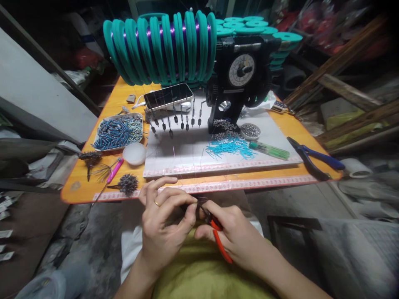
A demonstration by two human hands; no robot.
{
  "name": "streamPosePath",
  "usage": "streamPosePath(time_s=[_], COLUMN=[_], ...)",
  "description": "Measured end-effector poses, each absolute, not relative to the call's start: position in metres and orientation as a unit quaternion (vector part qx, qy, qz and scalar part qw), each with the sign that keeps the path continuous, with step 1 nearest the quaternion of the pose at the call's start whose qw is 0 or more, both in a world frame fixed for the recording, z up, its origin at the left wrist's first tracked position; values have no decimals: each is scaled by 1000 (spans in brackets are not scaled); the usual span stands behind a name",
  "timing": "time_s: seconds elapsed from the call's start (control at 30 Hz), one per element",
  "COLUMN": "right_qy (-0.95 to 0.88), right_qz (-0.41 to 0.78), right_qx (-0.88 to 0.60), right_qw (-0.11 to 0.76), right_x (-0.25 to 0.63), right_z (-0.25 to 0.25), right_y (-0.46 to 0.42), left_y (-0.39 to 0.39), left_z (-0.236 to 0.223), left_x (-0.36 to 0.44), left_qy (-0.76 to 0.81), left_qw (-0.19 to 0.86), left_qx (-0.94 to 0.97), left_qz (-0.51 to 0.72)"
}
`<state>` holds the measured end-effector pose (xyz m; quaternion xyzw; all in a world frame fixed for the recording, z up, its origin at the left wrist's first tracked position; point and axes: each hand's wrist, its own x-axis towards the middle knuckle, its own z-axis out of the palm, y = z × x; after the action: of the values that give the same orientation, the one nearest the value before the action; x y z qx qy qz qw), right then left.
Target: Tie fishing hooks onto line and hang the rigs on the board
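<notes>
My left hand (166,218), a gold ring on one finger, pinches thumb against index finger just off the table's front edge. A fine thread (202,201) shows at that fingertip pinch, though what lies between the fingers is mostly hidden. Close beside it, my right hand (238,232) grips small red-handled cutters (222,247), their jaws pointing toward the left fingertips. Thin threads run from the table toward my hands. Above the board, several small dark weights (171,133) hang on threads below a row of teal foam spools (158,50) wound with purple line.
A black stand with a dial (242,69) rises behind the white board (187,155). On the board lie cut blue tubes (232,147) and a green-handled tool (271,150). Blue-handled pliers (324,159) overhang the right edge. A parts tray (142,124) and a phone (168,96) are leftward.
</notes>
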<state>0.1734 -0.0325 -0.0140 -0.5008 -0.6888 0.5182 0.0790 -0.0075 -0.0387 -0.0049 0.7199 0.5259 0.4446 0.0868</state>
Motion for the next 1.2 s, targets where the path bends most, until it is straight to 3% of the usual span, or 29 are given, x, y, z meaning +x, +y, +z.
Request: streamPosePath(time_s=[0.27, 0.5, 0.67, 0.83, 0.93, 1.2], right_qy=[-676, -701, -772, -843, -864, -849], right_qz=[528, 494, 320, 83, -1, 102], right_qx=[-509, -500, -527, -501, -461, -451], right_qw=[61, 117, 156, 180, 201, 256], right_x=[174, 187, 187, 179, 186, 199], right_z=[-18, -22, -19, -21, -23, -21], right_y=[-33, -35, -29, -19, -24, -43], left_y=[-35, -42, -56, -59, -58, -54], left_z=[-4, -23, -25, -24, -24, -30], left_x=[-5, -30, -62, -76, -81, -92], left_qy=[517, 517, 560, 595, 604, 595], left_qw=[45, 5, -45, -60, -76, -219], left_qx=[747, 712, 617, 625, 649, 721], left_qz=[417, 475, 550, 503, 456, 279])
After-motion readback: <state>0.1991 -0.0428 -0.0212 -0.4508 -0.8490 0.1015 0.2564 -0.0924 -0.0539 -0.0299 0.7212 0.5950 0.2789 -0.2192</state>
